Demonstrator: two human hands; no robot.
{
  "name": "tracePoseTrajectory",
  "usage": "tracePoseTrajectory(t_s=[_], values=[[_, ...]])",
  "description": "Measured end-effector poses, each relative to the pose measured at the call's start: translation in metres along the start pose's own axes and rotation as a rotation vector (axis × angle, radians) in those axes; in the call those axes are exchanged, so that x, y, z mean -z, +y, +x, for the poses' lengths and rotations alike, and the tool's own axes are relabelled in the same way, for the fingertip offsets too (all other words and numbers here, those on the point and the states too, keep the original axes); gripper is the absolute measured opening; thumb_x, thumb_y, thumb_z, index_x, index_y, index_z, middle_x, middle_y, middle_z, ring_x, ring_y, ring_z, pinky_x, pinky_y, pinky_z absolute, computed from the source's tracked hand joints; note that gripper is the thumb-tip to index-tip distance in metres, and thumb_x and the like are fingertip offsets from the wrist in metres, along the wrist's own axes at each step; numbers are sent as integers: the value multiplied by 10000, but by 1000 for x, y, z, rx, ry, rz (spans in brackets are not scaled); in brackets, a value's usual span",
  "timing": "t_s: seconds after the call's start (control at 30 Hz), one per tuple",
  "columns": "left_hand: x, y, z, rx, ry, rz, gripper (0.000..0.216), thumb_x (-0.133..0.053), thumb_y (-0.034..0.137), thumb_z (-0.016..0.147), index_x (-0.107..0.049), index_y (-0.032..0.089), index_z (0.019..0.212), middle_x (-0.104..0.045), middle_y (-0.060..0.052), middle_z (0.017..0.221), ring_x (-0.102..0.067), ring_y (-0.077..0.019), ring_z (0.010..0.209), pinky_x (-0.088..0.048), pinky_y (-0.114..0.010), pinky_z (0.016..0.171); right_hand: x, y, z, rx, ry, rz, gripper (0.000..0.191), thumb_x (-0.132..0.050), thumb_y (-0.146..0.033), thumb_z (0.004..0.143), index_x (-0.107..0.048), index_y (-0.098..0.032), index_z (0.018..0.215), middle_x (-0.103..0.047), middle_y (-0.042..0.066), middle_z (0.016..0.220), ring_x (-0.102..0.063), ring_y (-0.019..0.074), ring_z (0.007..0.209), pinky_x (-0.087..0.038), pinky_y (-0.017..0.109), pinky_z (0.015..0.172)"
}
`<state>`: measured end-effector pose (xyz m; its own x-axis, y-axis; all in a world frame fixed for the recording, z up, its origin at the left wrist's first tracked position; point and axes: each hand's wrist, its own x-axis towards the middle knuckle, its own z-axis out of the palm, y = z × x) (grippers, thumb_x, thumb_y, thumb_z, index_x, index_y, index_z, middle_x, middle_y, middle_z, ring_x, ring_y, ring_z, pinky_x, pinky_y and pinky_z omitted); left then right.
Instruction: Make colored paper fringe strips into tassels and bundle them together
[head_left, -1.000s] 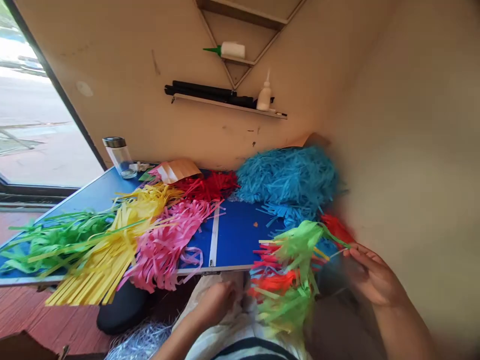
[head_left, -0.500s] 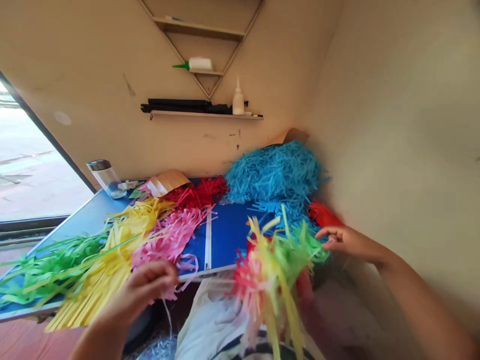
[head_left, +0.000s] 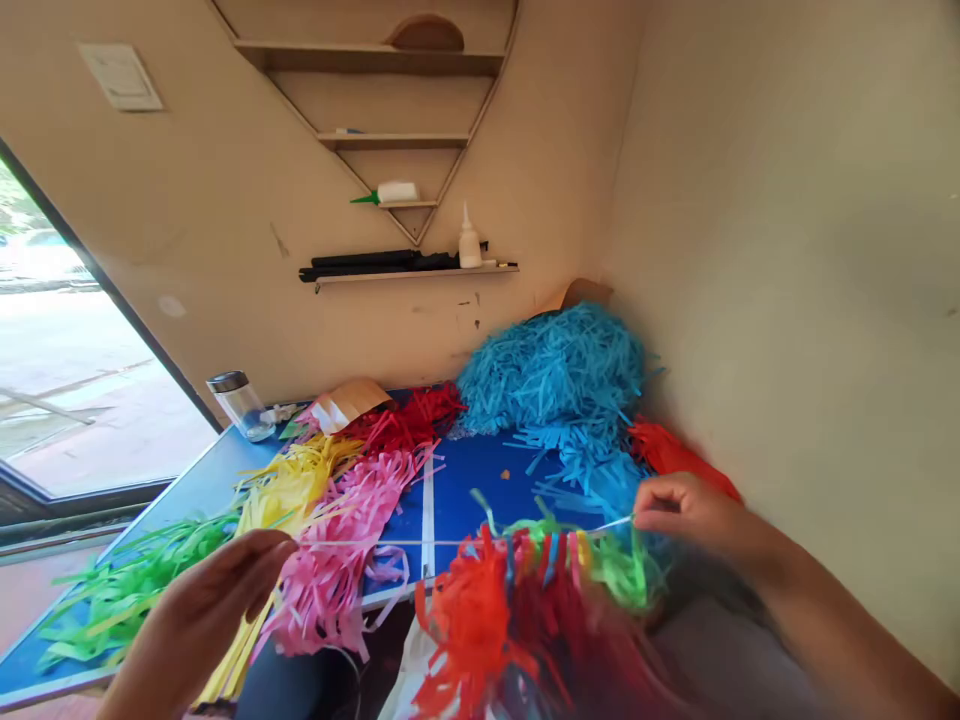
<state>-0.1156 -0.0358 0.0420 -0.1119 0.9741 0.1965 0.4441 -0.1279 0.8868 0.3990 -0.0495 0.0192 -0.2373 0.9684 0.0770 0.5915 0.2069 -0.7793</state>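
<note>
A thin white string (head_left: 390, 543) runs taut between my two hands above the front edge of the blue table (head_left: 480, 480). My left hand (head_left: 217, 600) pinches its left end, fingers closed. My right hand (head_left: 686, 510) pinches the right end near the wall. Fringed paper tassels (head_left: 517, 600) in red, green, yellow and blue hang from the string's right half, partly blurred.
On the table lie heaps of cut paper strips: green (head_left: 127, 590), yellow (head_left: 289, 490), pink (head_left: 352, 540), red (head_left: 409, 415) and a big blue pile (head_left: 555, 365). A glass jar (head_left: 240, 405) stands at the back left. Wall shelves hold glue bottles (head_left: 469, 240). A wall rises on the right.
My left hand has moved out to the left and both hands have risen, pulling the string straight. The tassels now hang in a row instead of a bunch. The view tilted up.
</note>
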Motion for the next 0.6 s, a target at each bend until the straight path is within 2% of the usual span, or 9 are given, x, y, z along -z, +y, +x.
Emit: tracePoseTrajectory(t_s=[0.07, 0.2, 0.27, 0.33, 0.37, 0.4, 0.5, 0.53, 0.6], values=[[3, 1, 0, 29, -19, -142, 491, -764, 684, 619, -682, 221, 757, -596, 39, 601, -502, -115, 570, -444, -228, 516, 0, -6, 0, 29, 14, -44, 307, -693, -454, 807, -691, -180, 670, -572, -10, 610, -488, 130, 587, -351, 231, 551], [10, 1, -3, 156, 152, -234, 512, -831, 658, 533, -677, 253, 805, -576, 75, 642, -475, -93, 622, -407, -191, 535, -3, -21, 2, 70, -65, -106, 307, -700, -446, 817, -686, -182, 660, -605, 0, 623, -523, 140, 598, -354, 235, 553], [5, 7, -6, 117, 226, -291, 516, -874, 577, 523, -691, 284, 906, -573, 80, 664, -469, -98, 638, -402, -192, 546, -11, -35, 7, 106, -8, -167, 387, -671, -475, 845, -639, -176, 600, -585, 1, 604, -516, 138, 589, -343, 241, 554], [-15, 21, -13, -11, 263, -298, 511, -869, 511, 567, -697, 298, 997, -508, 79, 614, -421, -92, 596, -362, -191, 517, -24, -55, 15, 170, 20, -224, 437, -626, -487, 882, -615, -171, 580, -574, 2, 597, -513, 134, 585, -341, 245, 565], [-32, 30, -17, -78, 233, -284, 476, -830, 514, 626, -697, 291, 1025, -539, 66, 651, -449, -102, 615, -370, -201, 525, -32, -66, 20, 224, -25, -221, 439, -598, -483, 905, -631, -168, 601, -591, 8, 617, -529, 135, 603, -353, 245, 583], [-53, 40, -21, -109, 106, -241, 440, -785, 535, 675, -711, 266, 1014, -541, 52, 641, -455, -107, 594, -371, -215, 522, -40, -79, 25, 289, -89, -203, 428, -573, -473, 927, -657, -166, 641, -617, 16, 652, -552, 138, 633, -369, 244, 607], [-121, 68, -31, -190, -416, -19, 469, -712, 521, 749, -728, 227, 1114, -401, 78, 526, -326, -83, 472, -274, -219, 463, -59, -112, 36, 462, -188, -183, 404, -534, -450, 961, -698, -158, 734, -658, 32, 723, -580, 141, 684, -381, 243, 632], [-140, 74, -33, -261, -484, 23, 406, -691, 505, 771, -756, 217, 1049, -415, 69, 532, -346, -86, 491, -289, -224, 490, -61, -120, 37, 496, -179, -192, 413, -524, -451, 967, -694, -156, 733, -655, 31, 714, -573, 139, 675, -374, 243, 622], [-166, 80, -32, -368, -508, 69, 331, -596, 474, 856, -788, 204, 851, -475, 32, 558, -425, -103, 537, -321, -238, 537, -56, -128, 36, 517, -126, -191, 442, -505, -465, 977, -672, -155, 709, -638, 23, 686, -558, 132, 653, -365, 241, 607]])
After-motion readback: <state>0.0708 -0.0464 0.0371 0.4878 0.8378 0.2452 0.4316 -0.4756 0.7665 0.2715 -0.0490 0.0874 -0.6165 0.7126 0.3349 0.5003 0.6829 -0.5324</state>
